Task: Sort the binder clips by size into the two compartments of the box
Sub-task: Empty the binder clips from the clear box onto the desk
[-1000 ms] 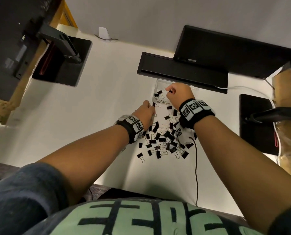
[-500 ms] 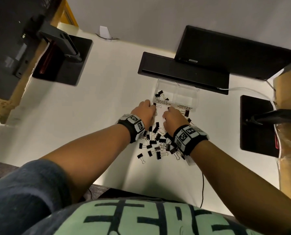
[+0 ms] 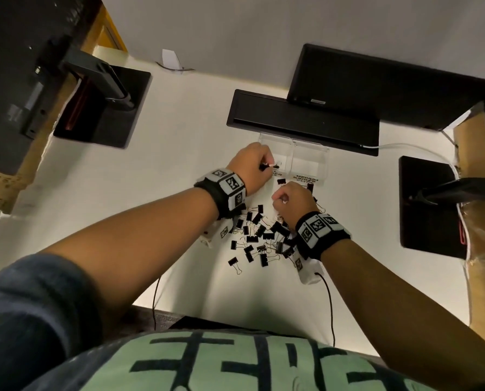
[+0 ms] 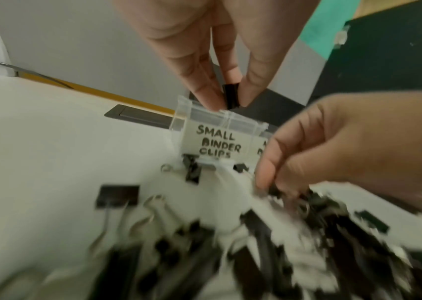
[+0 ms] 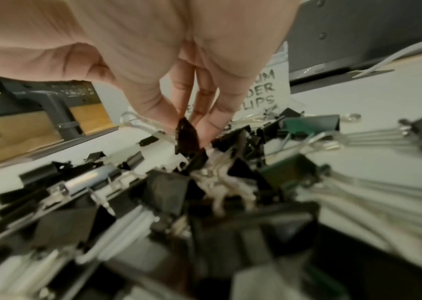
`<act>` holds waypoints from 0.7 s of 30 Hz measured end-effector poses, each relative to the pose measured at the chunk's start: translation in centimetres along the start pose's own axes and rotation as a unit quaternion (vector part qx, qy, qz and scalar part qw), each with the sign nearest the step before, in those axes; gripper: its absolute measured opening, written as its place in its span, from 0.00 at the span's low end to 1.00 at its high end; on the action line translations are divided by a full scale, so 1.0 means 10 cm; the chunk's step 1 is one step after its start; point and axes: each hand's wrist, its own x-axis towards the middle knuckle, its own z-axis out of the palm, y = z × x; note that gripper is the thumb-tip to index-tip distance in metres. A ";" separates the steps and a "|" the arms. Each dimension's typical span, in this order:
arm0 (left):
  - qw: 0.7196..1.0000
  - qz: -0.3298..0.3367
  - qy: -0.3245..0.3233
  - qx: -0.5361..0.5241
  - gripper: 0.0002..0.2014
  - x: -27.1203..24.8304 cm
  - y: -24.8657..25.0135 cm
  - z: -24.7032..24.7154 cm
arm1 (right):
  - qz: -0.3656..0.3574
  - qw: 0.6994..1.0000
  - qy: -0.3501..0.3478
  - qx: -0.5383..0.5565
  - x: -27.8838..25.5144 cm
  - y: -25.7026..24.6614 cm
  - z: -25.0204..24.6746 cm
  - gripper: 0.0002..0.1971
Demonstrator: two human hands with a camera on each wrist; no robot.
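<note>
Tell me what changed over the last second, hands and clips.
The left hand moved from the pile's edge up to the box and pinches a small clip above the SMALL compartment. The right hand came back from the box to the pile and pinches a clip there. Box and pile stayed put.

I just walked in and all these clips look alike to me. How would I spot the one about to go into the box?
Find the clear two-compartment box on the white desk, just before the long black bar. Above its compartment labelled SMALL BINDER CLIPS is the left hand. The small black clip pinched in its fingers is held in the air, unlike those in the pile.
</note>
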 end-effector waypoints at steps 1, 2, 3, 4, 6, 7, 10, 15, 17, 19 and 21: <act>1.000 -0.011 0.009 -0.012 0.04 0.07 0.03 -0.02 | 0.014 1.000 -0.002 0.014 0.00 0.00 -0.01 0.09; 1.000 -0.022 0.014 -0.017 0.05 0.14 0.06 -0.04 | 0.027 0.999 -0.003 0.028 -0.01 0.00 -0.02 0.10; 0.999 -0.032 0.014 -0.013 0.05 0.20 0.07 -0.04 | 0.038 0.998 -0.002 0.042 -0.01 0.01 -0.03 0.10; 0.999 -0.038 0.009 -0.005 0.06 0.25 0.07 -0.04 | 0.050 0.997 0.002 0.061 -0.03 0.01 -0.04 0.11; 0.999 -0.039 -0.009 0.021 0.07 0.31 0.06 -0.04 | 0.073 0.991 0.017 0.114 -0.05 -0.01 -0.09 0.10; 0.999 -0.035 -0.020 0.033 0.08 0.33 0.06 -0.03 | 0.080 0.986 0.028 0.142 -0.06 -0.03 -0.13 0.10; 0.998 -0.026 -0.040 0.049 0.10 0.35 0.04 -0.02 | 0.089 0.972 0.057 0.211 -0.03 -0.11 -0.30 0.10; 0.998 -0.033 0.021 0.050 0.07 0.27 -0.01 -0.01 | 0.073 0.967 0.114 0.215 0.26 -0.26 -0.57 0.12; 0.995 -0.082 0.057 0.029 0.04 0.16 -0.07 -0.01 | 0.064 0.972 0.119 0.191 0.39 -0.29 -0.59 0.12; 0.990 -0.126 0.066 0.018 0.04 0.03 -0.17 0.02 | 0.051 0.978 0.119 0.161 0.50 -0.30 -0.58 0.12; 0.987 -0.152 0.050 0.020 0.03 -0.08 -0.25 0.07 | 0.041 0.982 0.118 0.139 0.56 -0.32 -0.57 0.13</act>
